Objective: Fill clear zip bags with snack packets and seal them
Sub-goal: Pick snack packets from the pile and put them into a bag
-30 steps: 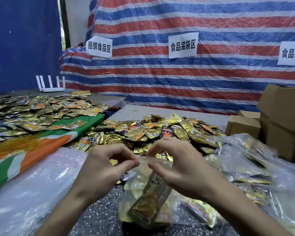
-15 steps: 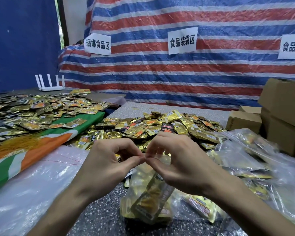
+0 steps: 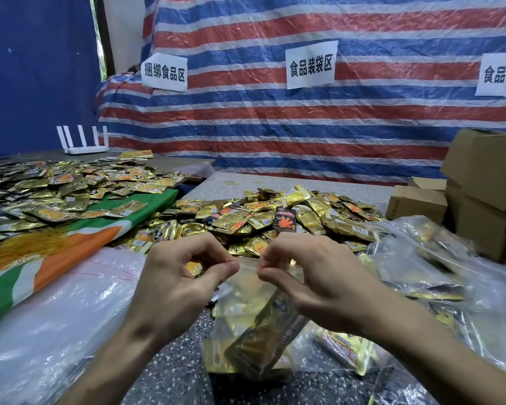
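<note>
A clear zip bag [image 3: 247,323] with gold snack packets inside hangs in front of me over the speckled table. My left hand [image 3: 176,290] pinches the bag's top strip between thumb and forefinger at its left end. My right hand [image 3: 316,279] pinches the same strip a short gap to the right. A heap of loose gold snack packets [image 3: 278,220] lies just beyond both hands.
Filled clear bags [image 3: 438,267] pile up at the right, and a stack of empty clear bags [image 3: 50,325] lies at the left. More packets [image 3: 56,191] cover a green and orange cloth [image 3: 56,264]. Cardboard boxes [image 3: 485,185] stand at the far right; a white router [image 3: 84,143] sits at the back left.
Both hands came together along the bag's top strip from a wider spacing, then drew a little apart again, still pinching it. The bag stayed hanging below them.
</note>
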The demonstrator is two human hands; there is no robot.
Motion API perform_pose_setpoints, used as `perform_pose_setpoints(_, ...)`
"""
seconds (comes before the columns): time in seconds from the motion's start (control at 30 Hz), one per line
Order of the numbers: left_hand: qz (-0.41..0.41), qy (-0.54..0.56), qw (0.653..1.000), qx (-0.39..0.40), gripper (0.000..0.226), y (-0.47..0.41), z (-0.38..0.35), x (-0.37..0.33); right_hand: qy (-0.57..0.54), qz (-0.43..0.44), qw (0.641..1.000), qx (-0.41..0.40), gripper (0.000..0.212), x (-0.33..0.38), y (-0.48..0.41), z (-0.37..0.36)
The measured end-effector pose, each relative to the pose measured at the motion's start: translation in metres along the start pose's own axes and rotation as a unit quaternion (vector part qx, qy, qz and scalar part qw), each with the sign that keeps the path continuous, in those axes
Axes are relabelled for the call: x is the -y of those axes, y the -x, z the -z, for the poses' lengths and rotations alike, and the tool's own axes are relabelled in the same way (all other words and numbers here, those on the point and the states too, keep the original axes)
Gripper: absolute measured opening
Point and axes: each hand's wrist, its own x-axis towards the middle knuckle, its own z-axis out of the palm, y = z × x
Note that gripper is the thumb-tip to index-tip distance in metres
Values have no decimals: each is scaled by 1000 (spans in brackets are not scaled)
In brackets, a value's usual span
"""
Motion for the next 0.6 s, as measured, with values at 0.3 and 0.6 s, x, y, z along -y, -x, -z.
perform_pose_setpoints(0.3,4,1,1000,-23,24,-2,1,11,-12,-37,999,9,12,-18,9,12)
perform_pose_setpoints(0.6,24,27,999,-28,7,0,13,15,-25,-78,996,25,10,-41,32,18)
